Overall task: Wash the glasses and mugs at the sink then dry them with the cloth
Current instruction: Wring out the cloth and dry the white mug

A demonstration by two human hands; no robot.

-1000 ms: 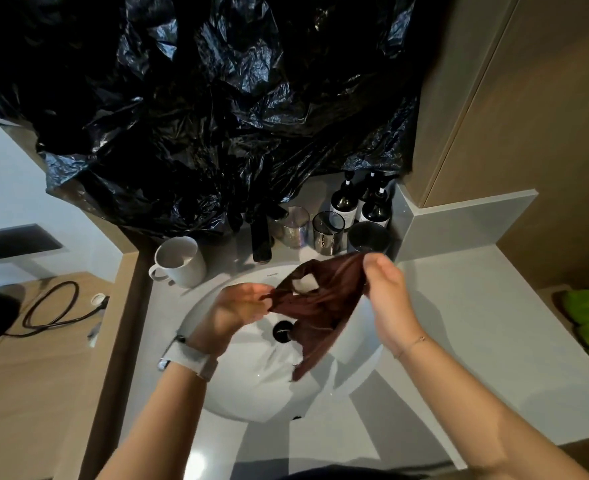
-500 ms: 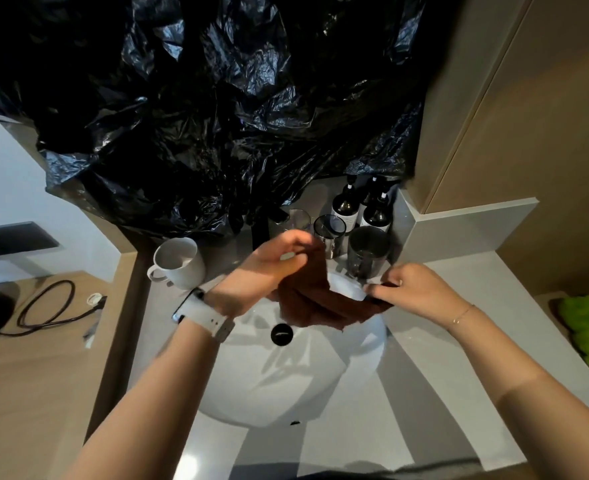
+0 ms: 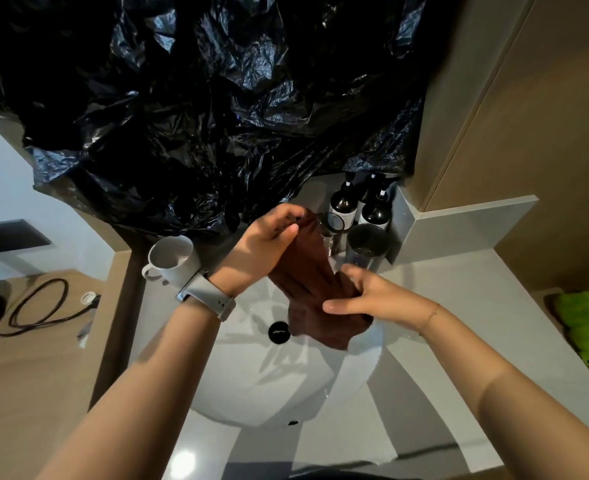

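Since a moment ago the cloth (image 3: 307,271) has been stretched lengthwise over the sink (image 3: 251,386), left hand (image 3: 265,242) pinching its far end, right hand (image 3: 362,299) gripping the near; keep it taut and wring evenly.

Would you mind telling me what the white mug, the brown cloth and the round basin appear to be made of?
The white mug looks like glazed ceramic: opaque, thick-walled, with a soft sheen. The brown cloth seems a soft woven or microfibre textile: matte, folding and creasing between both hands. The round basin appears to be glossy white ceramic or porcelain, judging by its smooth surface and sharp shadows, though a resin composite cannot be excluded.
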